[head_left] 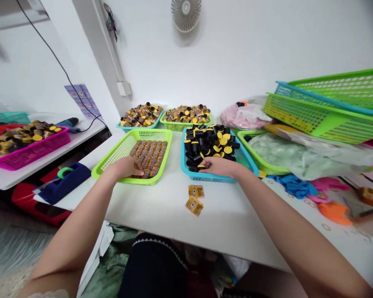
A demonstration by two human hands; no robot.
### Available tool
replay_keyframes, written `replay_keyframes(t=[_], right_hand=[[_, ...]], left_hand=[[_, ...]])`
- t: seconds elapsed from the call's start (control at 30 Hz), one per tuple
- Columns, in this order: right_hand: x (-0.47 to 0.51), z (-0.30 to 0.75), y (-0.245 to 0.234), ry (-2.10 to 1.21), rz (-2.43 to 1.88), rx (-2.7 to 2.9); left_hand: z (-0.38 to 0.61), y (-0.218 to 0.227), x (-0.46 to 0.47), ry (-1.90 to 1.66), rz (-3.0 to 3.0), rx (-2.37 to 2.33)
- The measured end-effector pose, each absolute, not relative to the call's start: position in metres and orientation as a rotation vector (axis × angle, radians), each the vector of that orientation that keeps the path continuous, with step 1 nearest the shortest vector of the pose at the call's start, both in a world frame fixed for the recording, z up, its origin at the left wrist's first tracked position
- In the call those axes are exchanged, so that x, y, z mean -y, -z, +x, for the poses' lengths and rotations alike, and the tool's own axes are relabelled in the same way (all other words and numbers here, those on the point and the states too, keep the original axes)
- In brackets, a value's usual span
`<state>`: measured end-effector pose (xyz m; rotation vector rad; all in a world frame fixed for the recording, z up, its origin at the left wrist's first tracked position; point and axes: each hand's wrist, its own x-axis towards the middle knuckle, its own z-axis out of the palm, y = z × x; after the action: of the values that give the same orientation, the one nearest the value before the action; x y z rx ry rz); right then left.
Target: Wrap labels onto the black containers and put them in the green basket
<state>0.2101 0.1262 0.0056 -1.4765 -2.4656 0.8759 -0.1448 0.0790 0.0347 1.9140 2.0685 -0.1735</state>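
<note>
The left hand [126, 167] is lying with fingers pressed together on rows of labelled tubes [151, 157] in a green basket [101, 169]. The right hand [219, 166] is pressing, fingers together, against black tubes [205, 145] in a blue basket [184, 159], its grip unclear. Two yellow labels [194, 198] are lying on the surface [236, 215] just before it.
</note>
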Motion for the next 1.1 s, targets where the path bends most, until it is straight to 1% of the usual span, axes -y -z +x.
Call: replay_keyframes(t=[0.1,0.13,0.2,0.23,0.27,0.3,0.33,0.37,0.43,0.5,0.6,0.7,0.8,0.9,0.97,1.03,1.1], right_hand=[[-0.126,0.209,-0.001,-0.823,-1.496,2.363],[-0.125,0.211,0.0,-0.809,-1.483,2.33],[-0.12,0.216,0.004,-0.727,-1.398,2.247],[-0.116,0.22,0.007,-0.633,-1.336,2.187],[-0.112,0.226,0.01,-0.506,-1.268,2.117],[-0.107,0.232,0.014,-0.357,-1.204,2.04],[-0.102,0.238,0.019,-0.203,-1.154,1.96],[-0.098,0.244,0.023,-0.065,-1.121,1.888],[-0.089,0.257,0.033,0.127,-1.08,1.799],[-0.083,0.265,0.041,0.228,-1.048,1.778],[-0.08,0.268,0.047,0.322,-0.939,1.782],[-0.079,0.264,0.048,0.384,-0.808,1.802],[-0.076,0.259,0.047,0.355,-0.776,1.841],[-0.072,0.256,0.047,0.301,-0.812,1.842],[-0.07,0.257,0.047,0.305,-0.802,1.83],[-0.07,0.259,0.046,0.345,-0.779,1.81],[-0.07,0.261,0.045,0.374,-0.772,1.786]], left_hand=[[-0.136,-0.037,-0.074,0.207,1.945,-2.141],[-0.129,-0.037,-0.069,0.154,1.983,-2.197],[-0.104,-0.031,-0.055,-0.14,2.19,-2.242],[-0.087,-0.024,-0.044,-0.342,2.369,-2.155],[-0.069,-0.015,-0.032,-0.547,2.58,-1.957],[-0.051,-0.003,-0.019,-0.646,2.776,-1.653],[-0.033,0.011,-0.006,-0.552,2.943,-1.309],[-0.017,0.026,0.008,-0.472,3.034,-1.145],[0.007,0.058,0.035,-0.391,3.065,-1.118],[0.017,0.084,0.06,-0.288,3.094,-1.192],[0.012,0.101,0.093,-0.226,3.219,-1.227],[-0.001,0.087,0.109,-0.297,3.272,-1.027],[-0.007,0.048,0.1,-0.467,3.05,-0.844],[0.0,0.005,0.066,-0.767,2.729,-0.896],[0.011,-0.015,0.035,-0.988,2.534,-0.941],[0.026,-0.022,0.002,-1.118,2.349,-0.965],[0.04,-0.014,-0.025,-1.154,2.151,-1.0]])
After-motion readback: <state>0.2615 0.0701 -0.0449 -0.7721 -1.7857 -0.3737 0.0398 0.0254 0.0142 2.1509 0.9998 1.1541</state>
